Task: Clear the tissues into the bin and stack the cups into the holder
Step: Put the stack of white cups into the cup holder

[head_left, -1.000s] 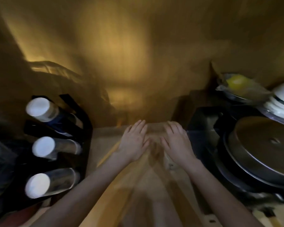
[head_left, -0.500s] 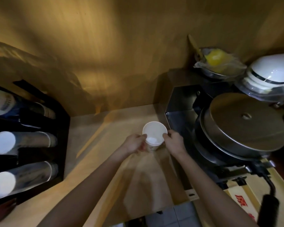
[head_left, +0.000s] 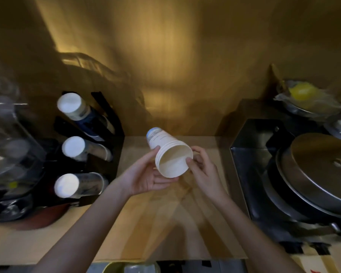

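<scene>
We hold the cups (head_left: 170, 154), several nested, above the worktop (head_left: 126, 229), well clear of its surface, lying on their side with the open mouth toward us and the base pointing at the back wall. Left hand (head_left: 146, 177) cradles the stack from below and beside, fingers (head_left: 166, 181) curled under the rim; right hand (head_left: 202, 168) pinches the rim's far side, thumb on the lip. Both hands are closed on the stack, probably to keep the nested cups from slipping apart. This sideways hold matches the holder (head_left: 87, 148) at left, whose three slots carry stacks lying tilted, bases outward. Judgement: the next move is a swing left into a slot. No tissues or bin that we can make out.
</scene>
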Tool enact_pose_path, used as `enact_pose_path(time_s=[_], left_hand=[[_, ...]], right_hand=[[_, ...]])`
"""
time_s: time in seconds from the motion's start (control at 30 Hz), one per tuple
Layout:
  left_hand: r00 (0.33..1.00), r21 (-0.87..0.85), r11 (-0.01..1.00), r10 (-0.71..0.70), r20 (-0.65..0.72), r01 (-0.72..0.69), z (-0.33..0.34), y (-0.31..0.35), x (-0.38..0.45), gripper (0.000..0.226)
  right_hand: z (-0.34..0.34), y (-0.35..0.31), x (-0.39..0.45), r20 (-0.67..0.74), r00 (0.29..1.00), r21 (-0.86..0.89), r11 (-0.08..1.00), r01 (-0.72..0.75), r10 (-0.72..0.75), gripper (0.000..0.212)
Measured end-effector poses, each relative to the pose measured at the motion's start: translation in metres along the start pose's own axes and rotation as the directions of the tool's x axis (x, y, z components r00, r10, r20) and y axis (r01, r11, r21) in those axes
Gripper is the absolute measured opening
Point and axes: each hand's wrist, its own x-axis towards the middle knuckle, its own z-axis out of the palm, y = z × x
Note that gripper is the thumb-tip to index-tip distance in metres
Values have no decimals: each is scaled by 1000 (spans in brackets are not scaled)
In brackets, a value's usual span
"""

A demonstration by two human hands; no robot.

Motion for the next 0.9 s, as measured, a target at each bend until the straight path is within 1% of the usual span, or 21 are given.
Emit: enact_pose_path(time_s=[0.07, 0.1, 0.13, 0.17, 0.2, 0.23, 0.3, 0.37, 0.43, 0.5, 0.57, 0.63, 0.67, 0.73, 0.8, 0.83, 0.9], left_hand=[[992, 38, 995, 92, -87, -89, -12, -4, -20, 62], [983, 56, 990, 135, -122, -129, -18, -6, -31, 60], [971, 86, 980, 190, -145, -179, -24, -8, -41, 64], [953, 130, 963, 254, -165, -234, -28, -10, -50, 73], [924, 195, 935, 331, -191, -295, -33, -11, -59, 83], [881, 279, 892, 419, -218, -355, -37, -11, -68, 91], [765, 460, 768, 593, -249, -446, -45, -12, -85, 92], [659, 611, 634, 715, -231, -474, -53, -14, -102, 90], [566, 769, 472, 805, -177, -431, -62, -16, -118, 83], [485, 877, 311, 868, -105, -367, -68, -18, -132, 81], [433, 914, 230, 899, -69, -333, -75, -20, -144, 82], [405, 935, 196, 912, -63, -295, -86, -22, -156, 84], [406, 943, 188, 912, -62, -276, -92, -23, -161, 84], [444, 952, 185, 894, -59, -245, -104, -23, -173, 85], [491, 956, 187, 870, -53, -228, -114, -23, -186, 87], [500, 956, 187, 865, -51, -225, -118, -24, -193, 88], [484, 953, 189, 873, -53, -238, -124, -23, -208, 87]], right_hand=[[12, -7, -3, 45, 998, 69, 997, -44, 41, 25], [19, -11, -5, 61, 997, 89, 995, -55, 50, 28], [26, -14, -6, 77, 996, 94, 994, -58, 51, 29], [34, -18, -8, 98, 994, 96, 994, -60, 51, 28], [41, -22, -10, 127, 990, 98, 993, -67, 54, 24], [49, -27, -11, 164, 985, 103, 992, -73, 55, 19], [64, -37, -11, 241, 970, 114, 992, -60, 31, 18], [82, -46, -11, 311, 950, 90, 995, -34, 4, 25], [101, -52, -12, 359, 933, 36, 999, 0, -13, 40], [119, -58, -14, 363, 931, -35, 997, 62, -45, 55], [137, -63, -16, 355, 929, -43, 991, 129, -105, 58], [156, -67, -19, 352, 923, -23, 984, 176, -157, 61], [165, -68, -20, 347, 922, -25, 981, 192, -172, 65], [181, -70, -24, 343, 917, -24, 974, 227, -205, 73], [196, -70, -27, 339, 918, -17, 974, 225, -206, 77], [203, -70, -28, 335, 921, -21, 976, 219, -199, 75], [216, -70, -30, 317, 930, -37, 977, 208, -186, 70]])
